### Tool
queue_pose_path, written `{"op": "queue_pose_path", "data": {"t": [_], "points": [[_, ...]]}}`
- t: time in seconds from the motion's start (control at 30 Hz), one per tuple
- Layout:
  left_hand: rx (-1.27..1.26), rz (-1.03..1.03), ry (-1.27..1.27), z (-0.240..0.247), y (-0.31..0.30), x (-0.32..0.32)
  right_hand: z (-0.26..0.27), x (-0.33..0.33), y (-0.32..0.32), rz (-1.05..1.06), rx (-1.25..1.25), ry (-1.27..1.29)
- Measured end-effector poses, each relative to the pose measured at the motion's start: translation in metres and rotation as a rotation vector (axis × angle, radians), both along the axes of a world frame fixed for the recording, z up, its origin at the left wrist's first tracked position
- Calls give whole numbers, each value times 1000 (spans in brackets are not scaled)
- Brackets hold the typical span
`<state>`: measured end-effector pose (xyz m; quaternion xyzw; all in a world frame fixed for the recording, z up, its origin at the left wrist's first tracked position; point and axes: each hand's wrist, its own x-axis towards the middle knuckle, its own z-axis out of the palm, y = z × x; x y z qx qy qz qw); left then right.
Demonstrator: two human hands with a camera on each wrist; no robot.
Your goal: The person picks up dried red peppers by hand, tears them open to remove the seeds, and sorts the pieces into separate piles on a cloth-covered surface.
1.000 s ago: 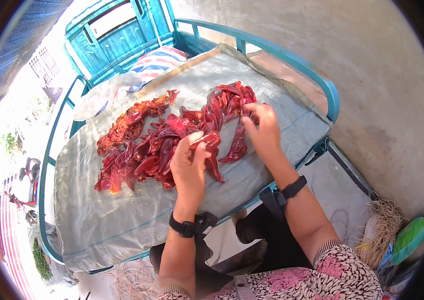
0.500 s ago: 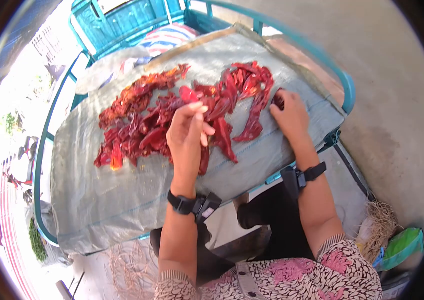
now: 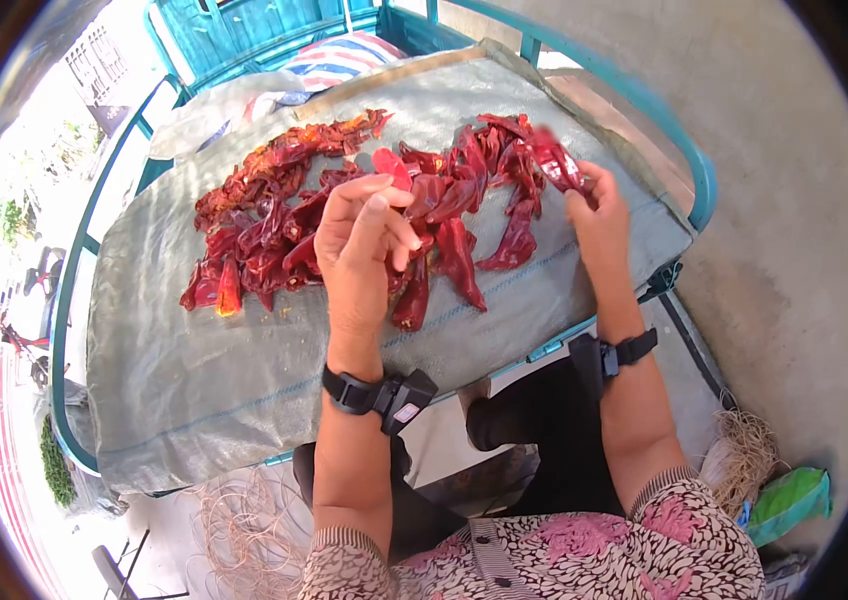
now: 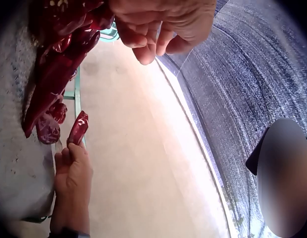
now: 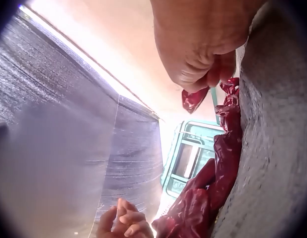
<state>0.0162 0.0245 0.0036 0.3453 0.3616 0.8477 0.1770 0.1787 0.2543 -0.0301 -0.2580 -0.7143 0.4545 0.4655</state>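
Blouse printed with dark leaf-like shapes and pink flowers (image 3: 584, 540) nearest, then a black wrist strap with a black box (image 3: 354, 392) on the left forearm. Left hand (image 3: 356, 250) above the heap, fingers loosely bent, gripping nothing; probably kept close for easy reach without pressing on the layers. Right hand (image 3: 602, 220) closed in a pinch on a glossy dark-red pepper (image 3: 556, 168), just off the right end of the spread. Pinched at the near end only, with the far end tilted up and away: presumably a way to leave most of the skin uncovered and clear of the others. Underneath, a grey woven sheet (image 3: 214, 370), likely there to keep the lot off the cart bed. On the sheet, a tangled heap of wrinkled red peppers (image 3: 264, 260), too overlapped to count, and behind it a band of smaller orange-red pieces (image 3: 279, 160), perhaps set apart by kind. Farther off, a teal metal rail (image 3: 634, 90) around the sheet and a red, white and blue striped bag (image 3: 349, 60).

Compared with half a second ago: right hand no longer low over a dark pepper by the sheet, now lifted with one in full sight. Left fingers just as empty as then, but without the red pepper gripped a second ago.
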Motion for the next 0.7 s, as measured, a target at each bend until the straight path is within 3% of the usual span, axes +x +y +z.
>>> {"op": "queue_pose_path", "data": {"t": [0.1,0.17,0.27,0.37,0.47,0.57,0.67,0.7], "points": [[-82,8,-31,10,-1,4,14,-13,-47,235,-65,212],[-139,16,-25,19,2,15,14,-22,-71,413,-66,193],[-433,-54,152,8,-4,8,25,-27,-98,616,-88,130],[-398,142,112,19,-9,12,22,-27,-83,484,103,95],[-443,282,183,42,-31,2,10,-31,-51,-27,335,-27],[-559,328,219,50,-46,-11,15,-36,-24,-362,483,-433],[-485,384,198,41,-40,-17,0,-42,0,-226,398,-578],[-420,416,196,36,-33,-17,0,-43,3,-233,359,-493]]}}
